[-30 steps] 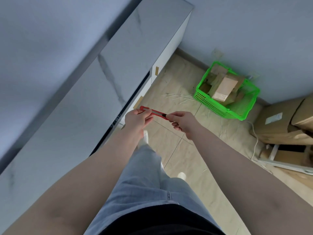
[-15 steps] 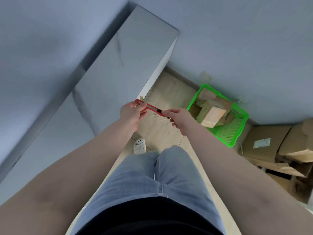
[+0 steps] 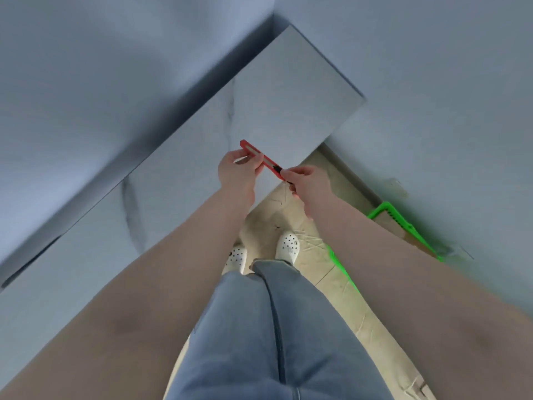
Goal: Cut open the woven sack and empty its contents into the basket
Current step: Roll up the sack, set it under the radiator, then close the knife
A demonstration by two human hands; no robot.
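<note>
A red utility knife (image 3: 261, 158) is held between both hands over the grey counter's edge. My left hand (image 3: 238, 171) grips its rear end. My right hand (image 3: 307, 181) pinches the black front end. The green plastic basket (image 3: 395, 219) sits on the floor at the right, mostly hidden behind my right forearm; only its rim and a bit of brown cardboard inside show. No woven sack is in view.
A grey marbled counter (image 3: 259, 111) runs along the left up to the wall corner. Beige floor tiles (image 3: 360, 327) with thin light strips lie below. My feet in white perforated clogs (image 3: 288, 246) stand between the counter and the basket.
The view has swung left and down: the basket and boxes slid right, mostly out of view. Both hands kept hold of the knife and rose over the counter's edge.
</note>
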